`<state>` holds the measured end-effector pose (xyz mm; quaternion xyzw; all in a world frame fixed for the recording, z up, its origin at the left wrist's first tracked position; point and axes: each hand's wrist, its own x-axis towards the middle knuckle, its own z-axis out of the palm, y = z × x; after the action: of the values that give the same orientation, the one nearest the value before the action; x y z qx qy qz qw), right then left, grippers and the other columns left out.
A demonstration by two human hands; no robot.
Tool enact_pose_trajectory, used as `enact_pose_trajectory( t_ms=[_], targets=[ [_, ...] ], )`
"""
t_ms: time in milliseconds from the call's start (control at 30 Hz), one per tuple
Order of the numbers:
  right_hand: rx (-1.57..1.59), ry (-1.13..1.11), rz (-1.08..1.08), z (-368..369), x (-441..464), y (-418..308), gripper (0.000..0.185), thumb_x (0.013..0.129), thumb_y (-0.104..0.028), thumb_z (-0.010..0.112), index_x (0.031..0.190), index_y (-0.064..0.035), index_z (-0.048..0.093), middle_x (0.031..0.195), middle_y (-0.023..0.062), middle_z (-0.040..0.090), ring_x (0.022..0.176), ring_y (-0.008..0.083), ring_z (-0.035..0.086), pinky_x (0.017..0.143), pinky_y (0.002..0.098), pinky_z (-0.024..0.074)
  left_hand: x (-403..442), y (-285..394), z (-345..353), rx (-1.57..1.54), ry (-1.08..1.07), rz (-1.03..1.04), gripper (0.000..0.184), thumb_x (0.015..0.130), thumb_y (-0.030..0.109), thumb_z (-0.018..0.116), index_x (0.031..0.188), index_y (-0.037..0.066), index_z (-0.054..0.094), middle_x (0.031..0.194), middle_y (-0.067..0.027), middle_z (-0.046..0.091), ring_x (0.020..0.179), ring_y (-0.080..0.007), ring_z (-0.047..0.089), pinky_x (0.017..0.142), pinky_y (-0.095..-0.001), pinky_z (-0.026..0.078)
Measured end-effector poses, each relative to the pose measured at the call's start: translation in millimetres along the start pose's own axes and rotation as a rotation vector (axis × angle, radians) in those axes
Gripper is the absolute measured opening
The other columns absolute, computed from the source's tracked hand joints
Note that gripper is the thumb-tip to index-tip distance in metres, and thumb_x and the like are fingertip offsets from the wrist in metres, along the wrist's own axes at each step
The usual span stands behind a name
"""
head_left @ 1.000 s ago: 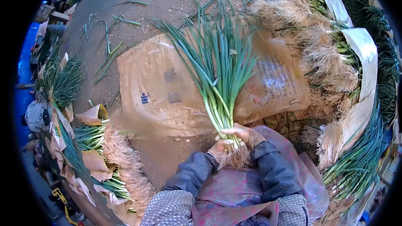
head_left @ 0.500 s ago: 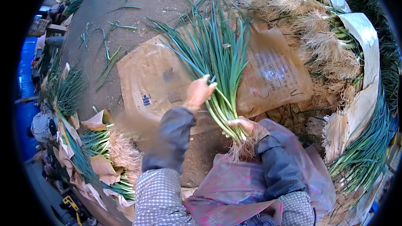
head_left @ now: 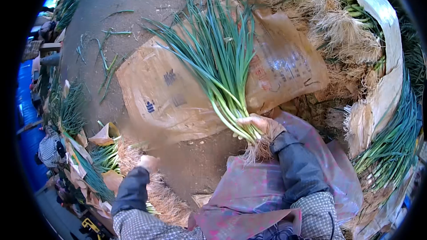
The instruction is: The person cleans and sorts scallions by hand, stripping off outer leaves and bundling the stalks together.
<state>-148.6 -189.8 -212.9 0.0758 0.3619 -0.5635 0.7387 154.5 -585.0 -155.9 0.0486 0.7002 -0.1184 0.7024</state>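
A bunch of green onions [head_left: 227, 78] lies on a brown printed paper sack [head_left: 155, 84], leaves fanned away from me and roots toward my lap. My right hand [head_left: 266, 126] is closed around its white stalks just above the roots. Off to the left, my left hand [head_left: 150, 163] is beside the pale roots of another pile of green onions [head_left: 167, 200]. That hand is small and blurred; its fingers are not clear enough to show whether they hold anything.
Rooted onion bundles [head_left: 351, 31] in paper wraps are stacked at right, with more green leaves [head_left: 391, 146] below. Loose leaf scraps [head_left: 109, 73] litter the ground at upper left. A pink-spotted plastic sheet [head_left: 249, 191] covers my lap. A person in a checked top [head_left: 50, 149] is at far left.
My left hand has let go of the bunch's stalks and moved down and left to the other pile. My right hand keeps its hold. The view has shifted slightly.
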Motion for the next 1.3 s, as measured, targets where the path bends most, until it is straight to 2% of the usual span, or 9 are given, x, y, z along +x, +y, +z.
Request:
enact_pose_trajectory(
  t_ms=[67, 133, 300, 500, 800, 933, 1000, 1167, 1300],
  targets=[
    [0.040, 0.021, 0.023, 5.5, 3.5, -0.5, 0.041, 0.091, -0.037, 0.059, 0.110, -0.0010, 0.062, 0.088, 0.0128, 0.069, 0.069, 0.0169, 0.067, 0.052, 0.0285, 0.0552, -13.0, 23.3, -22.0, -0.484, 0.569, -0.079, 0.053, 0.089, 0.033, 0.058, 0.135, 0.011, 0.047, 0.114, -0.0118, 0.064, 0.091, -0.0276, 0.066, 0.081, -0.0424, 0.053],
    [0.111, -0.014, 0.043, 7.0, 8.1, 1.3, 0.040, 0.092, -0.037, 0.058, 0.110, -0.0016, 0.062, 0.090, 0.0137, 0.069, 0.072, 0.0189, 0.068, 0.056, 0.0306, 0.0567, -46.6, 62.1, -126.7, -0.567, 0.931, 0.137, 0.107, 0.063, 0.026, 0.083, 0.149, 0.012, 0.020, 0.149, -0.0164, 0.029, 0.140, -0.0330, 0.024, 0.112, -0.0554, 0.023],
    [0.270, -0.103, 0.084, 15.9, 6.3, -0.4, 0.039, 0.094, -0.034, 0.052, 0.111, 0.0011, 0.059, 0.096, 0.0202, 0.068, 0.078, 0.0267, 0.069, 0.066, 0.0358, 0.0586, -21.9, 122.4, -312.3, 0.263, 1.471, 0.561, 0.099, 0.067, 0.034, 0.075, 0.148, 0.011, 0.023, 0.152, -0.0083, 0.028, 0.143, -0.0245, 0.022, 0.113, -0.0589, 0.012],
    [0.453, -0.013, 0.006, 27.7, -32.6, 20.7, 0.051, 0.095, -0.037, 0.047, 0.123, 0.0049, 0.052, 0.106, 0.0254, 0.064, 0.093, 0.0321, 0.066, 0.085, 0.0418, 0.0527, 26.5, 130.5, -348.2, 0.352, 1.070, 0.764, 0.049, 0.061, 0.027, 0.072, 0.103, 0.014, 0.052, 0.092, -0.0045, 0.060, 0.100, -0.0230, 0.060, 0.109, -0.0456, 0.027],
    [0.724, -0.178, -0.187, 36.6, -58.1, 40.8, 0.061, 0.096, -0.042, 0.048, 0.142, -0.0052, 0.036, 0.133, 0.0249, 0.049, 0.122, 0.0330, 0.050, 0.105, 0.0465, 0.0385, 16.7, 118.9, -360.8, 0.454, 1.026, 0.699, 0.043, 0.069, 0.027, 0.067, 0.107, 0.014, 0.054, 0.099, -0.0033, 0.062, 0.101, -0.0191, 0.059, 0.097, -0.0387, 0.033],
    [0.825, -0.231, -0.158, 51.8, -87.7, 47.5, 0.032, 0.099, -0.032, 0.045, 0.111, -0.0042, 0.055, 0.087, 0.0057, 0.060, 0.053, 0.0101, 0.052, 0.051, 0.0238, 0.0435, 15.8, 81.8, -376.6, 0.399, 1.195, 0.641, 0.044, 0.057, 0.027, 0.071, 0.097, 0.016, 0.057, 0.088, -0.0029, 0.061, 0.089, -0.0210, 0.061, 0.093, -0.0392, 0.037],
    [0.573, 0.259, -0.158, 91.3, -116.7, 26.3, 0.025, 0.097, -0.028, 0.051, 0.090, -0.0046, 0.057, 0.068, -0.0043, 0.048, 0.040, 0.0035, 0.028, 0.041, 0.0205, 0.0256, 17.2, 65.9, -381.2, 0.499, 1.121, 0.550, 0.043, 0.060, 0.028, 0.070, 0.099, 0.016, 0.058, 0.088, -0.0031, 0.062, 0.089, -0.0206, 0.061, 0.093, -0.0398, 0.037],
    [-0.844, 0.768, -0.749, 143.6, -239.2, -13.4, 0.013, 0.088, -0.013, 0.049, 0.089, -0.0019, 0.056, 0.083, 0.0106, 0.056, 0.075, 0.0209, 0.057, 0.065, 0.0347, 0.0461, 42.8, 75.0, -360.6, 0.675, 0.897, 0.464, 0.029, 0.076, 0.029, 0.062, 0.103, 0.018, 0.061, 0.085, -0.0015, 0.062, 0.088, -0.0205, 0.061, 0.093, -0.0401, 0.037],
    [0.123, 1.083, -1.316, 141.9, -368.1, 89.0, 0.021, 0.095, -0.021, 0.047, 0.103, -0.0043, 0.057, 0.072, -0.0001, 0.050, 0.057, 0.0087, 0.045, 0.050, 0.0245, 0.0352, 128.9, 95.3, -318.4, 0.565, 1.239, 0.719, 0.041, 0.076, 0.022, 0.063, 0.116, 0.016, 0.058, 0.111, -0.0084, 0.061, 0.107, -0.0235, 0.056, 0.101, -0.0472, 0.034]
  ],
)
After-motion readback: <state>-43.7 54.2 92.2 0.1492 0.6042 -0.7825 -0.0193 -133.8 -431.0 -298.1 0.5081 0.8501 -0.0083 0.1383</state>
